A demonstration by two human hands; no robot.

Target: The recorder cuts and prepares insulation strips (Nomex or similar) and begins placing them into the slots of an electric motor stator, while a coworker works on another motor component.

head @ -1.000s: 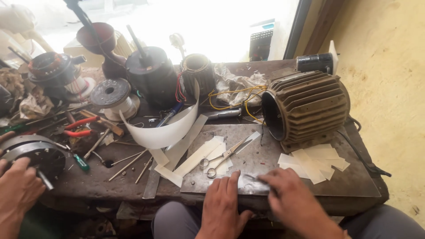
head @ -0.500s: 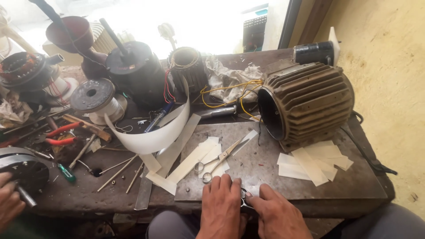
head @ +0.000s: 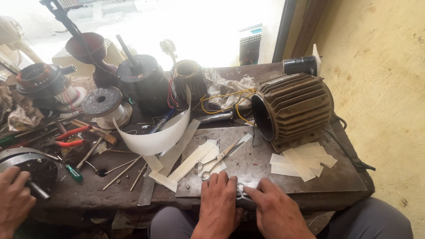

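Hands are pressed together at the near edge of a metal plate [head: 265, 170]. The left hand [head: 218, 201] is laid flat, fingers together and knuckles up, over a small dark metal piece [head: 242, 200] of which only a part is seen between the two hands. The right hand [head: 275, 211] is set against that piece from the right, its forefinger stretched along it; whether the piece is truly gripped cannot be told.

Just beyond the left hand, scissors [head: 217, 158] are lain on pale paper strips [head: 195, 159]. More cut paper pieces [head: 301, 161] are heaped on the right part of the plate, under a ribbed motor housing [head: 294, 108] that is stood on the far right. A curled white sheet [head: 155, 137] is propped left of the strips, and yellow wires [head: 223, 96] are looped behind it, beside a rag [head: 228, 86].

Farther left, red pliers [head: 68, 137], a green screwdriver [head: 73, 171] and loose rods [head: 121, 172] are scattered over the bench [head: 88, 190]. Dark motor parts [head: 141, 82] and a wire spool [head: 104, 104] are ranged along the far side. At the near left corner, another person's hand [head: 13, 201] is closed round a shaft on a round rotor [head: 28, 166].
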